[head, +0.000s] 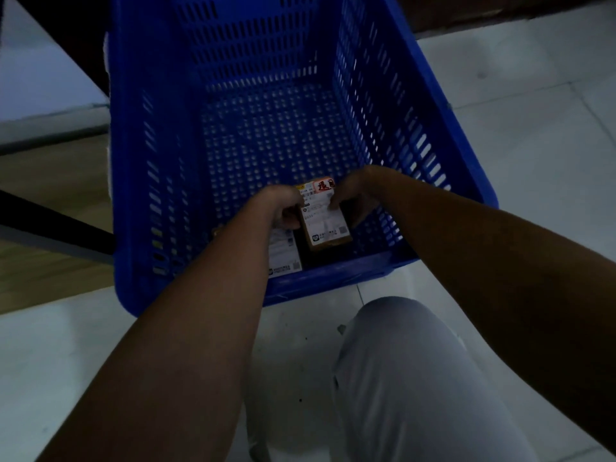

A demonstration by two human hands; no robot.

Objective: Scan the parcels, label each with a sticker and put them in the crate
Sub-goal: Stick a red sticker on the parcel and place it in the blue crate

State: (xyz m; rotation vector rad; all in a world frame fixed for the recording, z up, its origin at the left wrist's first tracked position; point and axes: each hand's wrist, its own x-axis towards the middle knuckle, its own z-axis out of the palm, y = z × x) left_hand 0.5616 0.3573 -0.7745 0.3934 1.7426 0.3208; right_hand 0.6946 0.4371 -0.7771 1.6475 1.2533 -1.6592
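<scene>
A blue perforated crate stands on the floor in front of me. Both my arms reach down into it. My left hand and my right hand grip a small brown cardboard parcel from either side, low near the crate's near wall. The parcel bears a white shipping label and a red and white sticker at its far end. A second parcel with a white label lies on the crate's bottom, partly hidden under my left wrist.
The crate stands on pale floor tiles. My knee in light trousers is just in front of the crate. A dark table leg and a wooden-looking surface lie to the left. The scene is dim.
</scene>
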